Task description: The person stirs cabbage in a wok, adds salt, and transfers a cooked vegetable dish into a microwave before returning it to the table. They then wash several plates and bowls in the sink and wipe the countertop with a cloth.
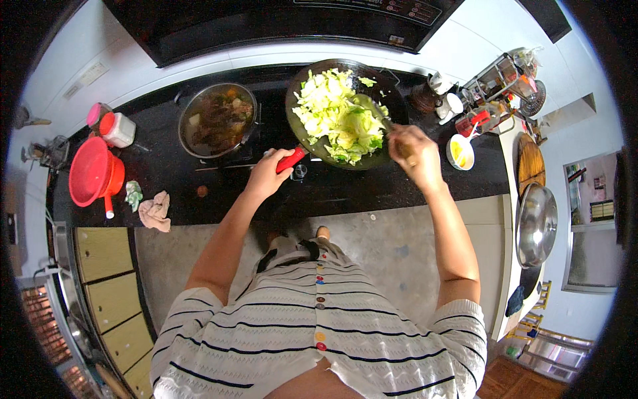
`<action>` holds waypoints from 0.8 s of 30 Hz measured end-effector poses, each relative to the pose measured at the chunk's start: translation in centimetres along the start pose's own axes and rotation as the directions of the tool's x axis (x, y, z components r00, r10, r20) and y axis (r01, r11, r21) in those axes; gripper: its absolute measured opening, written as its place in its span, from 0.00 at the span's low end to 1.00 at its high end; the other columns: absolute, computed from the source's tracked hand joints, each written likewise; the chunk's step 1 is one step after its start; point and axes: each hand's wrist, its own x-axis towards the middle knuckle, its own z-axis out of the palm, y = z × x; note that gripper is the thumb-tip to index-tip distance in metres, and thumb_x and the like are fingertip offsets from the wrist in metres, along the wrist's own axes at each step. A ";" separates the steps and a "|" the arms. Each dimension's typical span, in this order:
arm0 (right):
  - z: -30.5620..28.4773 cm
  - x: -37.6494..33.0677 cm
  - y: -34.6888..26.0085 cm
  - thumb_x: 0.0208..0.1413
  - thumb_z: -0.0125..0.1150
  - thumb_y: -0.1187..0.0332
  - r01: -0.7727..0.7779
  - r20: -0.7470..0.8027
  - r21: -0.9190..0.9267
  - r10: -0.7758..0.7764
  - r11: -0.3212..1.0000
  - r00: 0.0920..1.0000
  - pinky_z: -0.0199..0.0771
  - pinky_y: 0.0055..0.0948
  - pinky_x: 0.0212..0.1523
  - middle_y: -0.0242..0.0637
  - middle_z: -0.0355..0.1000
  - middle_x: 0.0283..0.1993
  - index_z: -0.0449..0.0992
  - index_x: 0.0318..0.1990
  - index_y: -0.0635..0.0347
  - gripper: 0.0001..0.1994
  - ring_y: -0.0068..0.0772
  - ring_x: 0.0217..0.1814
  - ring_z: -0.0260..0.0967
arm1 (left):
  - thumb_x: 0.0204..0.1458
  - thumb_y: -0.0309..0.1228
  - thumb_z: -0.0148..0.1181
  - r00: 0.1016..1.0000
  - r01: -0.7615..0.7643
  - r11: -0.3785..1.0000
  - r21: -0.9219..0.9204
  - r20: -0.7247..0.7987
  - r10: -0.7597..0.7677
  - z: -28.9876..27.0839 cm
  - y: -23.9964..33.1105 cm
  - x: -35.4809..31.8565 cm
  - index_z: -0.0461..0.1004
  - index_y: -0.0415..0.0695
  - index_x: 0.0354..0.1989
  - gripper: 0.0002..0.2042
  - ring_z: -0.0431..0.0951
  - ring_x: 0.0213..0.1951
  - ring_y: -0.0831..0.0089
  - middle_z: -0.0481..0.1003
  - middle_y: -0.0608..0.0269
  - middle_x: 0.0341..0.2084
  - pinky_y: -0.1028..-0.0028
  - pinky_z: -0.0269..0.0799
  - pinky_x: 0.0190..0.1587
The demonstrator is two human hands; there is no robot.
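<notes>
Red wok handle (291,159) sits in left hand (268,174).

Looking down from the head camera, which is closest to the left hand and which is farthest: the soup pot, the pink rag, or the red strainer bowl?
From the left hand:
1. Soup pot, just up-left on the stove.
2. Pink rag, farther left on the counter.
3. Red strainer bowl, farthest, at the counter's left end.
</notes>
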 end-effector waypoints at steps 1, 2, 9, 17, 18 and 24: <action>-0.1 0.3 0.7 0.39 0.68 0.78 -0.020 -0.090 -0.008 0.019 1.000 0.996 0.77 0.33 0.41 0.44 0.75 0.40 0.76 0.34 0.60 0.11 0.43 0.41 0.75 | 0.46 0.29 0.64 1.000 -0.009 1.000 -0.007 -0.006 0.009 0.2 0.1 0.2 0.69 0.47 0.48 0.19 0.73 0.42 0.50 0.71 0.52 0.39 0.61 0.70 0.44; 0.1 0.5 1.1 0.42 0.66 0.77 -0.078 -0.149 0.020 0.080 0.997 0.986 0.77 0.33 0.41 0.44 0.75 0.39 0.76 0.33 0.61 0.09 0.43 0.41 0.75 | 0.46 0.29 0.64 1.000 0.000 1.000 -0.017 -0.001 0.000 0.2 0.0 0.2 0.69 0.47 0.47 0.18 0.73 0.42 0.50 0.71 0.52 0.38 0.62 0.70 0.43; 5.4 3.4 3.3 0.45 0.65 0.76 -0.055 -0.365 0.179 0.118 0.982 0.923 0.74 0.32 0.45 0.44 0.76 0.41 0.78 0.34 0.60 0.07 0.42 0.44 0.75 | 0.46 0.29 0.64 1.000 -0.010 1.000 -0.025 0.010 0.011 0.5 0.1 0.6 0.68 0.45 0.45 0.18 0.73 0.42 0.53 0.72 0.54 0.38 0.63 0.70 0.43; 1.4 2.0 -1.7 0.43 0.64 0.81 0.092 0.067 0.231 -0.110 0.969 0.992 0.74 0.32 0.46 0.41 0.74 0.47 0.78 0.37 0.58 0.12 0.40 0.48 0.73 | 0.46 0.30 0.64 0.999 0.032 0.999 0.025 0.010 -0.033 0.1 0.4 0.2 0.68 0.46 0.45 0.18 0.73 0.41 0.51 0.72 0.54 0.37 0.61 0.70 0.42; 0.6 0.9 -2.4 0.41 0.65 0.81 0.055 0.165 0.230 -0.094 0.972 0.982 0.75 0.30 0.44 0.41 0.73 0.48 0.78 0.37 0.58 0.13 0.41 0.46 0.74 | 0.46 0.30 0.64 0.999 0.031 0.999 0.010 0.016 -0.031 0.2 0.4 0.1 0.68 0.46 0.45 0.18 0.73 0.41 0.51 0.72 0.54 0.37 0.61 0.70 0.42; -3.1 -3.4 -6.9 0.38 0.64 0.74 0.149 0.334 0.032 -0.151 0.988 0.930 0.76 0.35 0.42 0.42 0.69 0.52 0.77 0.38 0.55 0.15 0.46 0.45 0.73 | 0.46 0.29 0.65 1.000 -0.018 1.000 -0.014 -0.008 0.018 0.5 0.0 0.2 0.68 0.46 0.45 0.17 0.73 0.42 0.51 0.71 0.53 0.37 0.60 0.70 0.42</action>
